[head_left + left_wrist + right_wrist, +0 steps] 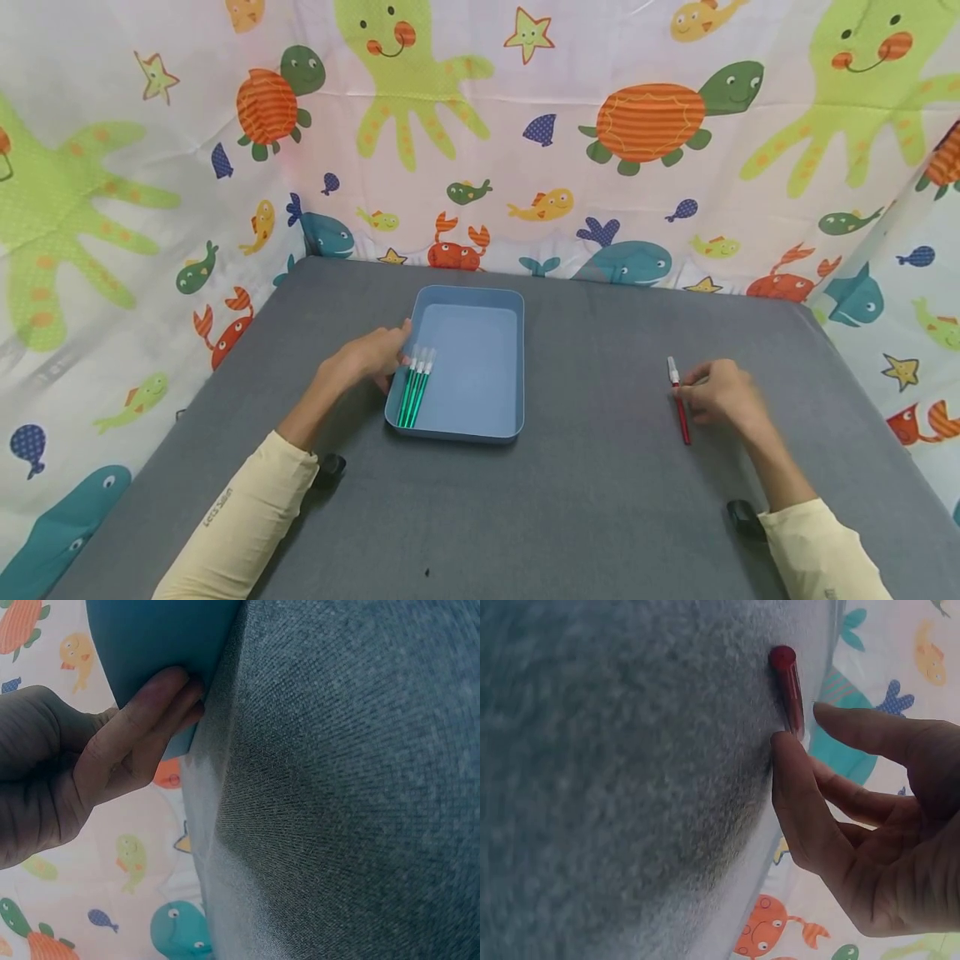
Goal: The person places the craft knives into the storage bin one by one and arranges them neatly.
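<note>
A shallow blue tray [472, 367] lies on the grey cloth. My left hand [372, 354] grips its left wall; in the left wrist view, fingers [142, 712] lie flat along the tray's outer side [161, 637]. Several slim green pens [415, 392] with clear caps rest side by side along the left of the tray. To the right, a red pen [682, 412] with a whitish cap lies on the cloth. My right hand [722, 392] is beside it, thumb and forefinger spread apart at the pen. In the right wrist view, the forefinger's tip reaches the pen's barrel [789, 690].
Grey cloth [585, 500] covers the table. Curtains [495, 108] printed with sea animals hang behind and at both sides. Dark wrist devices [744, 518] sit at both cuffs. A tiny dark speck [427, 572] lies near the front.
</note>
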Tool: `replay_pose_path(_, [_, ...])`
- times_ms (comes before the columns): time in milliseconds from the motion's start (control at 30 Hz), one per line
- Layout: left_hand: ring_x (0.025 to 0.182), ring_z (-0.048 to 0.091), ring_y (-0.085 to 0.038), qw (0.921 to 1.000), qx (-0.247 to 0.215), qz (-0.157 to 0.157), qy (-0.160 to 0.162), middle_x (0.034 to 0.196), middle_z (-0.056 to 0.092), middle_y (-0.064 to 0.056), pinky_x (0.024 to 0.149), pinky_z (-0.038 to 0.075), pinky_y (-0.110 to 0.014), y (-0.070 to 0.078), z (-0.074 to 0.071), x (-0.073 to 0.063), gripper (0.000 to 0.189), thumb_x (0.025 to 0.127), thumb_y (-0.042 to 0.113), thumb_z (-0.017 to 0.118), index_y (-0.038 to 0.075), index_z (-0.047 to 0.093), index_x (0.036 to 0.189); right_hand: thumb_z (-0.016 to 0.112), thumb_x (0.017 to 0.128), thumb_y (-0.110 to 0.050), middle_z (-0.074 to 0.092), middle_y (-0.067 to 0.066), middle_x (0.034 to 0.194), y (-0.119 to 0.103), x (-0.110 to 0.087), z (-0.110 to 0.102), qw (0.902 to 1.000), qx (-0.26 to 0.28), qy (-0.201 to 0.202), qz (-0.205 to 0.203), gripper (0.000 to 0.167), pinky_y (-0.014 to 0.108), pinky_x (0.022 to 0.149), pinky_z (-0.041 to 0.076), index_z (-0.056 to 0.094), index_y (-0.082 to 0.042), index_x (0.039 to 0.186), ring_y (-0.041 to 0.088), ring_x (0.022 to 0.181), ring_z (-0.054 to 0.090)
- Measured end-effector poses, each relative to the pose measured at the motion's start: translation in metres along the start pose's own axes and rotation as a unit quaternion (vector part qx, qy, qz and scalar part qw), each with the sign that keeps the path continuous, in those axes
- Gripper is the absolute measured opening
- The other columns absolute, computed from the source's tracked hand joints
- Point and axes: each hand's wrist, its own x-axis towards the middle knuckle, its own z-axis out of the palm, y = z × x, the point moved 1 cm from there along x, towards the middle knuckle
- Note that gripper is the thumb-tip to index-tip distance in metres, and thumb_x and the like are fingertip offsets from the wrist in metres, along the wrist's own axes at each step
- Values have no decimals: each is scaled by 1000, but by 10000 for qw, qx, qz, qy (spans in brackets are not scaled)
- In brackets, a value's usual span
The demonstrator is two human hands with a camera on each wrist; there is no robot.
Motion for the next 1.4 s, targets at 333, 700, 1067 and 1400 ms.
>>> replay_pose_path(333, [74, 74, -16, 10000, 36, 71, 61, 132, 64, -24, 110, 51, -50, -1, 1, -1, 77, 111, 14, 51, 4, 0, 168, 73, 93, -9, 72, 14, 78, -10, -2, 9, 9991, -421, 55, 4, 24, 33, 56, 59, 67, 12, 105, 14, 59, 71])
replay_pose_path(700, [78, 74, -17, 9999, 15, 135, 88, 124, 66, -22, 109, 51, -49, -2, 4, 0, 78, 110, 11, 52, 4, 0, 168, 70, 93, -9, 69, 12, 76, -19, -3, 13, 9979, -630, 164, 1, 18, 33, 55, 53, 69, 8, 98, 17, 62, 68])
replay_pose_path(1067, [77, 76, -17, 9999, -102, 53, 60, 139, 63, -26, 119, 42, -55, -4, 2, 0, 77, 111, 13, 50, 4, -2, 168, 70, 92, -12, 75, 19, 91, -55, -12, 6, 9964, -665, 445, -288, 27, 31, 57, 45, 71, 10, 109, 19, 69, 63])
replay_pose_path(1400, [80, 75, -17, 9998, -182, 36, 33, 137, 63, -25, 121, 38, -57, -4, 3, 0, 76, 111, 11, 50, 5, -1, 168, 71, 93, -11, 76, 22, 95, -86, -25, 9, 9956, -168, 430, -821, 27, 27, 58, 56, 70, 10, 111, 15, 67, 67])
